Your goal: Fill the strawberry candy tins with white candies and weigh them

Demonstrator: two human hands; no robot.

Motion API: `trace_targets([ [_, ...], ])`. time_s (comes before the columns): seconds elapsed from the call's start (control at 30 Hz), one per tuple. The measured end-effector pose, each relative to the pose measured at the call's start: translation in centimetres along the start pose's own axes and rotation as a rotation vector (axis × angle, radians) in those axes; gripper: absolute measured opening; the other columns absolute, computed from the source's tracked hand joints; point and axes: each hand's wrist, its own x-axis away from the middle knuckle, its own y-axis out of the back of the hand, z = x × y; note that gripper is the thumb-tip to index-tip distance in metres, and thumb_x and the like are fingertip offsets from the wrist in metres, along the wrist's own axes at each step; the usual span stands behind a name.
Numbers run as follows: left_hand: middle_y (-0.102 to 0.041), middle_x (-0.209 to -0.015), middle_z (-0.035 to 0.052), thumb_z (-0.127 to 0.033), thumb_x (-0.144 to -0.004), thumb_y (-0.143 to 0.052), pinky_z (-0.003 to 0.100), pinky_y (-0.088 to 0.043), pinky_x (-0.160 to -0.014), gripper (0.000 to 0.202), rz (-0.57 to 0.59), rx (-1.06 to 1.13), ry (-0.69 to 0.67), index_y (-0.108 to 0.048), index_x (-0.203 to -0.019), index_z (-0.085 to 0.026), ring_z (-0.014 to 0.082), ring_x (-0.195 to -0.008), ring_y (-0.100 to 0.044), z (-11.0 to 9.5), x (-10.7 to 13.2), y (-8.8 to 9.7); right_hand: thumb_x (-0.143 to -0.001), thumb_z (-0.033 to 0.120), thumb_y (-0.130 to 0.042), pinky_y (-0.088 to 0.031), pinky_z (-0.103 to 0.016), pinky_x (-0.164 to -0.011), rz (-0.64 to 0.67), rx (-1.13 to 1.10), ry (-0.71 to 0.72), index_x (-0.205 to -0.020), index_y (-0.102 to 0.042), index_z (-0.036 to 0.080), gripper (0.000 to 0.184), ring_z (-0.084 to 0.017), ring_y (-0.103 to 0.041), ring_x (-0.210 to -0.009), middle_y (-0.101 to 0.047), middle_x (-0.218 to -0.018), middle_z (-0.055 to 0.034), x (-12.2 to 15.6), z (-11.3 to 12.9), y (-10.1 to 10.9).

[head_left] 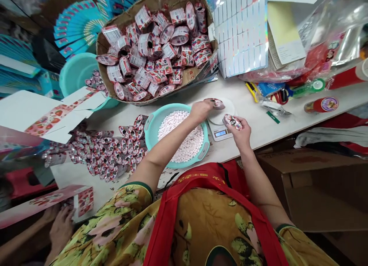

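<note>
My left hand (202, 110) reaches across the turquoise basin (149, 141) full of small pale pink candies (184, 143). Its fingers are pinched at an oval strawberry-print container (218, 104), which is over the round white plate of a digital kitchen scale (214, 128). Whether a candy is also between those fingers is hidden. In my right hand (243, 134), just beside the plate, is a second oval container (232, 122) with a dark opening on top. The scale's blue display is lit, its digits too small to read.
A cardboard box (198, 76) heaped with printed containers stands behind the basin. Many more containers (109, 152) crowd the table to the left. Sticker sheets (240, 35), scissors (280, 96) and tape (317, 84) lie right. A co-worker's hands (61, 225) are at a pink box, lower left.
</note>
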Motion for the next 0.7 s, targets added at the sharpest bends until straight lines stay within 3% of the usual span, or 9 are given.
trace_targets([
  [0.1,-0.068,-0.084,0.0086,-0.025,-0.082,-0.072,0.025,-0.033,-0.065,0.011,-0.274,-0.014,0.063,-0.066,-0.075,-0.02,0.0223,-0.077,-0.06,0.9,4.9,5.7,-0.063,0.042,-0.08,-0.054,-0.042,-0.099,0.068,0.036,0.083,-0.109,-0.068,0.017,0.053,-0.023,-0.069,-0.101,-0.072,-0.108,-0.0099,-3.3,-0.6,-2.4],
  [0.17,-0.07,-0.084,0.0099,-0.036,-0.09,-0.063,0.026,-0.033,-0.065,0.023,-0.326,-0.174,0.131,-0.067,-0.073,-0.021,0.0225,-0.077,-0.06,1.7,10.6,10.5,-0.063,0.044,-0.079,-0.052,-0.043,-0.103,0.107,0.046,0.102,-0.11,-0.067,0.015,0.056,-0.024,-0.068,-0.104,-0.071,-0.111,-0.012,-4.7,-1.0,-3.8],
  [0.27,-0.07,-0.078,0.009,-0.047,-0.091,-0.056,0.028,-0.032,-0.063,0.031,-0.234,-0.47,0.374,-0.069,-0.075,-0.023,0.0233,-0.071,-0.06,3.3,20.8,16.3,-0.06,0.045,-0.083,-0.05,-0.044,-0.106,0.118,0.057,0.122,-0.118,-0.063,0.016,0.067,-0.025,-0.065,-0.114,-0.067,-0.122,-0.0139,-5.4,-1.3,-4.2],
  [0.33,-0.07,-0.073,0.0086,-0.053,-0.09,-0.053,0.029,-0.032,-0.06,0.035,-0.053,-0.593,0.588,-0.071,-0.078,-0.025,0.0251,-0.067,-0.061,4.9,26.9,17.9,-0.059,0.046,-0.084,-0.05,-0.045,-0.106,0.076,0.055,0.113,-0.125,-0.059,0.019,0.076,-0.026,-0.063,-0.12,-0.062,-0.133,-0.0147,-5.1,-1.2,-3.2],
  [0.4,-0.072,-0.074,0.0105,-0.056,-0.091,-0.048,0.029,-0.034,-0.06,0.04,0.143,-0.652,0.753,-0.072,-0.081,-0.026,0.0293,-0.07,-0.065,7.0,31.0,17.5,-0.063,0.05,-0.082,-0.052,-0.046,-0.104,-0.002,0.055,0.086,-0.126,-0.057,0.019,0.074,-0.026,-0.063,-0.119,-0.062,-0.134,-0.0157,-4.5,-1.0,-1.7],
  [0.5,-0.075,-0.088,0.0173,-0.054,-0.094,-0.04,0.033,-0.041,-0.063,0.047,0.276,-0.681,0.905,-0.074,-0.092,-0.022,0.0358,-0.083,-0.07,10.4,33.3,14.2,-0.07,0.055,-0.075,-0.053,-0.048,-0.1,-0.097,0.105,0.073,-0.116,-0.061,0.017,0.061,-0.025,-0.066,-0.109,-0.066,-0.123,-0.0152,-3.7,-0.7,0.6],
  [0.6,-0.074,-0.101,0.025,-0.042,-0.099,-0.033,0.039,-0.048,-0.071,0.05,0.222,-0.688,1.026,-0.073,-0.109,-0.014,0.0383,-0.092,-0.071,13.1,33.1,10.3,-0.072,0.057,-0.074,-0.053,-0.048,-0.099,-0.121,0.164,0.081,-0.109,-0.064,0.016,0.056,-0.024,-0.066,-0.105,-0.069,-0.114,-0.0135,-3.2,-0.5,2.1],
  [0.7,-0.073,-0.097,0.0238,-0.041,-0.097,-0.039,0.041,-0.048,-0.074,0.045,0.092,-0.601,1.057,-0.072,-0.109,-0.013,0.0367,-0.089,-0.07,14.4,33.3,8.8,-0.073,0.057,-0.074,-0.053,-0.047,-0.099,-0.128,0.178,0.083,-0.108,-0.065,0.015,0.055,-0.023,-0.066,-0.103,-0.07,-0.11,-0.0124,-2.9,-0.8,2.9],
])
